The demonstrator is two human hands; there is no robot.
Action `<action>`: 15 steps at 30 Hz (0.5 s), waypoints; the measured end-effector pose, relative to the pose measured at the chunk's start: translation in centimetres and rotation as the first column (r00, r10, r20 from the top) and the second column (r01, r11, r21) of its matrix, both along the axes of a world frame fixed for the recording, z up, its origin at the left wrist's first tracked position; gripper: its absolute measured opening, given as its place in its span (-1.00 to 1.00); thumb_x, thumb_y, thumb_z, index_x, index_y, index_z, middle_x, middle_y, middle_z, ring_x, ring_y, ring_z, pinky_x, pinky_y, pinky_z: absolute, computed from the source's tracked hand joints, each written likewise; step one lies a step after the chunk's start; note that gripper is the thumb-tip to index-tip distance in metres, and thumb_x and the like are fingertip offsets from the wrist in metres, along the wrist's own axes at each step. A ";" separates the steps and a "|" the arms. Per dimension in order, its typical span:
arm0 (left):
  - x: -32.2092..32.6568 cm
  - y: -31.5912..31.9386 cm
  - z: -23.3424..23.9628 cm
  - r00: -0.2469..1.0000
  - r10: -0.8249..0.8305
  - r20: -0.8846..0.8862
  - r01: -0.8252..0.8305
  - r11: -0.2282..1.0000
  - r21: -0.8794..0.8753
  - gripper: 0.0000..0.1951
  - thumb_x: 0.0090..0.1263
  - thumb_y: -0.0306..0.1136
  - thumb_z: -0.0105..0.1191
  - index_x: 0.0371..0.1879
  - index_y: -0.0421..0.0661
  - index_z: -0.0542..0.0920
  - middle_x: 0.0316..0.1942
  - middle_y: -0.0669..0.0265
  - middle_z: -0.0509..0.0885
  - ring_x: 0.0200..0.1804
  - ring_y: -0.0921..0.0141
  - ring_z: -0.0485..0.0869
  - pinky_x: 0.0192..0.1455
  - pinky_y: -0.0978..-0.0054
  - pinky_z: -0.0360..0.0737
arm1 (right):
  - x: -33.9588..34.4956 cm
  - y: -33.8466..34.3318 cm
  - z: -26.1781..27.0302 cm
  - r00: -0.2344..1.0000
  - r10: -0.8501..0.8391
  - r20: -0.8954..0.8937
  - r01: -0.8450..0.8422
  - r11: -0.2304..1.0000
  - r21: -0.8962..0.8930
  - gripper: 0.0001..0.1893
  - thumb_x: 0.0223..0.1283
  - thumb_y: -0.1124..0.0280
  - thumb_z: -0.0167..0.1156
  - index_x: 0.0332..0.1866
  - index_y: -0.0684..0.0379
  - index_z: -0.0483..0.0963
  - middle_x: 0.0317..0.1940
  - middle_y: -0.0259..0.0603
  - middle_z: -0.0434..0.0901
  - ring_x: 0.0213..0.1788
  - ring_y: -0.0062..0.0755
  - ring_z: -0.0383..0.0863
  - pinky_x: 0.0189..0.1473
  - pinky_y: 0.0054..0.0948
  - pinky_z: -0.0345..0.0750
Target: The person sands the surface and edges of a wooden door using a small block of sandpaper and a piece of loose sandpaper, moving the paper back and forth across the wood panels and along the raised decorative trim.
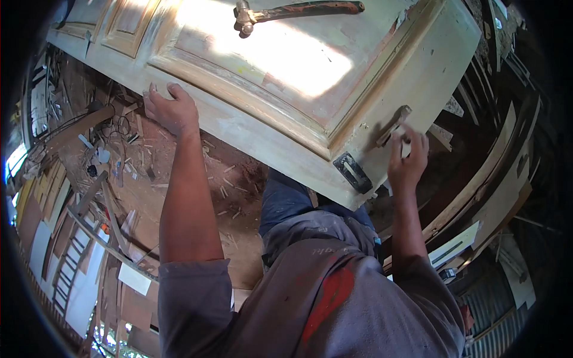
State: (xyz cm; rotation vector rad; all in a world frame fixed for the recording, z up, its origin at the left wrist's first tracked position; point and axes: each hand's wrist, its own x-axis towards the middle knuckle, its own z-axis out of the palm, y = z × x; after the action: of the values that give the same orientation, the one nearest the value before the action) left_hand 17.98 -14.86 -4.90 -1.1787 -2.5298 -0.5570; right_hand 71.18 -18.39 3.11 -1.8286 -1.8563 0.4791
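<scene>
A pale panelled wooden door (429, 67) lies flat in front of me, with raised mouldings around its panels. My left hand (172, 109) is at the door's near edge, fingers loosely bent and nothing visible in them. Whether it touches the edge is hard to tell. Over the door's right end, my right hand (409, 154) pinches a small wooden block (394, 126); the fingers are slightly blurred. Close by, near the corner, is a dark slotted plate (352, 172). A ball-peen hammer (295, 12) with a worn handle rests on the large panel.
Wood offcuts and splinters litter the dirt floor (233, 188) below. A plank (80, 127) and cables lie at the left. Boards and sheets (58, 250) lean at the lower left. Long curved-looking planks (483, 174) stand to the right, near corrugated metal (488, 308).
</scene>
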 end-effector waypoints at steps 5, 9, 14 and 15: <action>-0.2 0.1 -0.3 0.999 0.009 -0.031 -0.010 1.000 -0.028 -0.41 0.69 -0.07 0.18 0.50 -0.26 0.60 0.47 -0.18 0.61 0.50 -0.20 0.53 0.61 -0.20 0.47 | -2.5 -7.7 3.6 0.982 0.189 0.010 -0.173 0.916 -0.363 -0.59 0.23 0.30 0.67 0.13 0.12 0.72 -0.06 -0.05 0.69 0.07 0.08 0.65 0.20 0.04 0.53; -0.2 0.1 -0.4 0.999 -0.004 -0.049 0.002 1.000 -0.028 -0.41 0.69 -0.06 0.18 0.51 -0.25 0.60 0.48 -0.18 0.60 0.50 -0.20 0.53 0.60 -0.20 0.48 | -2.9 -10.5 2.3 0.990 0.137 0.032 -0.108 0.885 -0.453 -0.52 0.19 0.25 0.70 0.15 0.17 0.69 -0.02 -0.01 0.70 0.09 0.15 0.67 0.20 0.08 0.54; 0.1 0.0 -0.1 1.000 0.013 -0.014 -0.013 1.000 0.016 -0.41 0.70 -0.05 0.18 0.50 -0.26 0.60 0.47 -0.22 0.61 0.50 -0.23 0.54 0.60 -0.23 0.47 | -2.5 -11.3 1.7 0.968 0.197 -0.156 -0.245 0.877 -0.413 -0.70 0.36 0.37 0.61 0.04 0.23 0.65 -0.18 0.03 0.66 -0.12 0.14 0.71 -0.02 0.02 0.64; 0.0 0.2 0.0 0.999 0.026 -0.019 -0.026 0.999 0.024 -0.41 0.70 -0.05 0.18 0.50 -0.26 0.60 0.47 -0.22 0.61 0.50 -0.23 0.54 0.60 -0.23 0.47 | -2.7 -10.7 2.1 0.952 0.193 -0.239 -0.277 0.875 -0.397 -0.73 0.40 0.39 0.57 0.03 0.23 0.65 -0.13 0.06 0.69 -0.04 0.17 0.75 0.02 0.05 0.65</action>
State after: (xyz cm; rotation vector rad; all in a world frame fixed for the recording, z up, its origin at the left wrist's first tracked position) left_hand 17.94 -14.63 -4.90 -1.1358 -2.5114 -0.5646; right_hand 68.45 -29.14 5.17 -1.7362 -1.9568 1.1941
